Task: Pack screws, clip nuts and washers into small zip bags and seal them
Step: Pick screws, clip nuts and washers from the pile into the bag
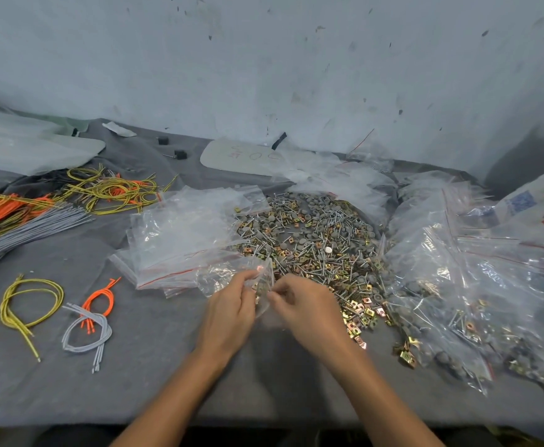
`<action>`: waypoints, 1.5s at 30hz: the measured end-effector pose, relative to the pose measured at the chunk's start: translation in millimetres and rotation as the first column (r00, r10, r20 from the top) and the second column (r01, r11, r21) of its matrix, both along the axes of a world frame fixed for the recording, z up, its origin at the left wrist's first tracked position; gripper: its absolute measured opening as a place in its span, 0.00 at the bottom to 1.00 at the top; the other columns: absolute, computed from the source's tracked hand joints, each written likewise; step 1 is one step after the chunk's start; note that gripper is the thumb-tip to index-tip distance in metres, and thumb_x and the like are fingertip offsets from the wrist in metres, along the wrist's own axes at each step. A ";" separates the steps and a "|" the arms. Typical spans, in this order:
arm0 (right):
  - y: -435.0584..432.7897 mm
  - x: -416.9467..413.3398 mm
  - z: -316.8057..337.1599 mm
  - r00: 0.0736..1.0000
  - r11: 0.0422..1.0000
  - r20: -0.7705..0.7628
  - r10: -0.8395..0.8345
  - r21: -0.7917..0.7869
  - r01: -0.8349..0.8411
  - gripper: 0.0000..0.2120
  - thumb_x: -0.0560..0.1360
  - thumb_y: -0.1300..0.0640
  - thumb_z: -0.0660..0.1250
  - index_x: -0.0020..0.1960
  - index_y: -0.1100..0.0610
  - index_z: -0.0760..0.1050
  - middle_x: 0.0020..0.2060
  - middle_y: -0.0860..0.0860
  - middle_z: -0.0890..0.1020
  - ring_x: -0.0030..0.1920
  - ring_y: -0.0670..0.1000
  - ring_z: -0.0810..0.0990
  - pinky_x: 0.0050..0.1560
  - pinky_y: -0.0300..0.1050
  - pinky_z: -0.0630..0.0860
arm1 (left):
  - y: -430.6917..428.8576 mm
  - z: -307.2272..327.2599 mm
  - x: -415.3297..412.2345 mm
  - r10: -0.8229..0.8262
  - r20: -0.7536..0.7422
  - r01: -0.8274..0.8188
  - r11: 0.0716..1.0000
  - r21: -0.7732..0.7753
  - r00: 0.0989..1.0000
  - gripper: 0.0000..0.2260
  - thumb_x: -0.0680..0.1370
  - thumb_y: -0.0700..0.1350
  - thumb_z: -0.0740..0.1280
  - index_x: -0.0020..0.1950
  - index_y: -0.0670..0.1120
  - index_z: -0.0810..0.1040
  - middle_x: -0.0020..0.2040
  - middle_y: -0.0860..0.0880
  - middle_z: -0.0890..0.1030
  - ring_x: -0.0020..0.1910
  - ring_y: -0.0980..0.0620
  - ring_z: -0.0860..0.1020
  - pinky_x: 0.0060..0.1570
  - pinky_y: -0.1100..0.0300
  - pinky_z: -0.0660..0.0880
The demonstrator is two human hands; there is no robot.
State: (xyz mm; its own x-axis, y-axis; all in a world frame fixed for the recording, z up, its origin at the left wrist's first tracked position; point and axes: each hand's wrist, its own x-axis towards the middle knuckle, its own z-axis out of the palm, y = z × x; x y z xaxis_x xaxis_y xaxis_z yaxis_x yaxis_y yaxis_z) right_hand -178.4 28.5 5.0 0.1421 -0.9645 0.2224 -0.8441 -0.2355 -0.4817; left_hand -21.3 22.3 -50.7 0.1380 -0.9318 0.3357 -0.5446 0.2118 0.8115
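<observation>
Now, bagging hardware beside the heap.
Just this side of the heap of silver screws, brass clip nuts and grey washers [312, 246], my left hand [231, 312] and right hand [311, 306] pinch the mouth of the small clear zip bag [261, 280]; I should hold it wide, upright.

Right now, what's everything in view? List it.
small bag: one, clear, some hardware inside, between the hands
empty bags: stack, clear, red strips, left of pile
pile: screws, clip nuts, washers; silver, gold, grey; centre
filled bags: heap, clear, right
cords: many, yellow, orange, grey, left
blocks: two, black, back
board: one, white, back centre
cloth: one, grey, under everything
left hand: pinches small bag
right hand: pinches small bag's edge
</observation>
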 end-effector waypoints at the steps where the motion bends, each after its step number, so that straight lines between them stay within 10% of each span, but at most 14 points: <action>1: 1.9 -12.2 2.5 0.999 0.999 0.022 -0.034 0.002 0.034 0.06 0.77 0.44 0.67 0.46 0.46 0.77 0.36 0.41 0.79 0.38 0.42 0.76 0.40 0.45 0.72 | 0.1 0.4 -0.1 0.002 0.004 -0.002 1.000 -0.009 1.000 0.16 0.78 0.51 0.56 0.63 0.57 0.77 0.39 0.57 0.80 0.38 0.59 0.76 0.41 0.60 0.69; 17: 29.1 -71.0 -9.7 0.926 0.965 -0.364 -0.101 0.191 0.180 0.14 0.77 0.40 0.64 0.40 0.49 0.73 0.37 0.43 0.77 0.39 0.46 0.76 0.37 0.46 0.71 | 4.6 7.8 -1.8 0.001 0.011 -0.001 1.000 -0.022 1.000 0.17 0.79 0.50 0.56 0.63 0.55 0.79 0.33 0.63 0.77 0.36 0.67 0.76 0.35 0.74 0.65; 28: 18.5 -21.1 6.0 1.000 0.986 -0.012 -0.021 0.165 0.023 0.07 0.76 0.48 0.63 0.42 0.50 0.76 0.37 0.44 0.80 0.39 0.47 0.77 0.42 0.48 0.75 | 4.0 5.7 -2.6 -0.010 0.036 0.011 1.000 -0.026 0.999 0.17 0.79 0.50 0.56 0.64 0.56 0.77 0.36 0.59 0.80 0.36 0.63 0.76 0.37 0.62 0.66; 34: -8.8 21.4 1.2 0.993 0.996 -0.107 -0.048 0.070 0.055 0.11 0.78 0.46 0.62 0.44 0.52 0.77 0.42 0.49 0.82 0.44 0.54 0.80 0.47 0.51 0.77 | 3.4 3.0 -1.3 -0.029 0.044 0.029 0.999 -0.015 0.999 0.17 0.79 0.50 0.55 0.65 0.57 0.76 0.47 0.53 0.84 0.46 0.53 0.80 0.46 0.57 0.73; 39: -15.1 0.4 -4.4 0.991 0.997 0.109 -0.074 0.043 0.070 0.12 0.79 0.42 0.66 0.43 0.49 0.78 0.38 0.43 0.80 0.39 0.44 0.78 0.39 0.46 0.74 | 3.6 3.1 -1.4 -0.016 0.019 0.017 0.998 -0.053 1.000 0.16 0.79 0.49 0.56 0.64 0.56 0.77 0.49 0.57 0.83 0.46 0.56 0.79 0.43 0.64 0.67; 45: -56.1 -55.3 -11.2 0.966 0.966 -0.025 -0.257 -0.003 0.257 0.05 0.80 0.52 0.66 0.46 0.50 0.77 0.45 0.46 0.79 0.44 0.46 0.78 0.45 0.47 0.77 | 5.3 5.2 -1.1 -0.019 0.024 0.020 0.998 -0.055 1.000 0.17 0.80 0.49 0.56 0.65 0.56 0.77 0.39 0.55 0.82 0.39 0.59 0.77 0.38 0.59 0.71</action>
State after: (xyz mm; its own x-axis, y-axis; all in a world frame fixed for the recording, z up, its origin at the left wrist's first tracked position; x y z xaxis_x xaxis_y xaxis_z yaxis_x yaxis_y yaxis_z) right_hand -233.7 -27.6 -6.3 -0.1054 -0.9693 0.2220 -0.8879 -0.0088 -0.4599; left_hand -22.4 27.6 -45.5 0.1112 -0.9144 0.3893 -0.5587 0.2664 0.7854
